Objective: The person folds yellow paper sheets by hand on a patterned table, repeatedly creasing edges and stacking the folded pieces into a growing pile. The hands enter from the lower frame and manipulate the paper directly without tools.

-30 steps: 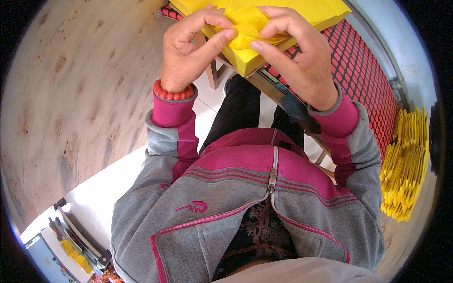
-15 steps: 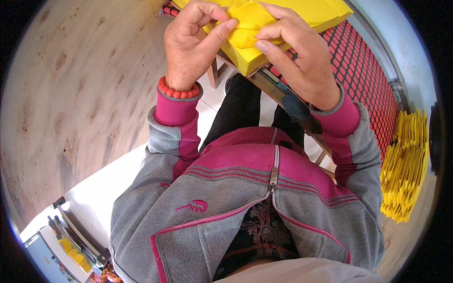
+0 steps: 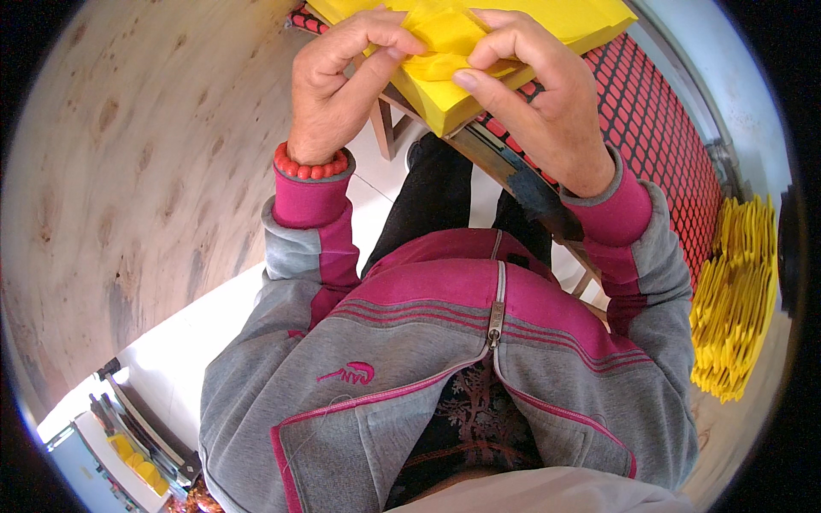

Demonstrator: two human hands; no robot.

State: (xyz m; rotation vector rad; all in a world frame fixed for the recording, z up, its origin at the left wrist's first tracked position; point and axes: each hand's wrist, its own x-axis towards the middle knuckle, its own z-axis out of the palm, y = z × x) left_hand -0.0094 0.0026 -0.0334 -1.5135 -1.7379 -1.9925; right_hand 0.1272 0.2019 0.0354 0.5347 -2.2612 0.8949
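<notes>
Between my hands is a piece of thin yellow fabric (image 3: 440, 38), gathered and folded, over a yellow stack (image 3: 457, 107) of the same colour. My left hand (image 3: 342, 81), with a red bead bracelet at the wrist, pinches the fabric's left side between thumb and fingers. On the right side, my right hand (image 3: 543, 94) grips it with bent fingers and the thumb close under them. Part of the fabric is hidden behind the fingers, and the top edge of the view cuts off the far part of the stack.
The stack lies on a table with a red and black patterned cover (image 3: 650, 111). At the right hangs or stands a thick bundle of yellow folded pieces (image 3: 734, 299). A large wooden board (image 3: 145, 171) fills the left. Lower left, a blue-grey box-like object (image 3: 90, 466) holds yellow pieces.
My left hand has shifted slightly left and down. The fabric between my hands is spread wider, with a thin see-through flap now raised at its far side. My right hand has barely moved.
</notes>
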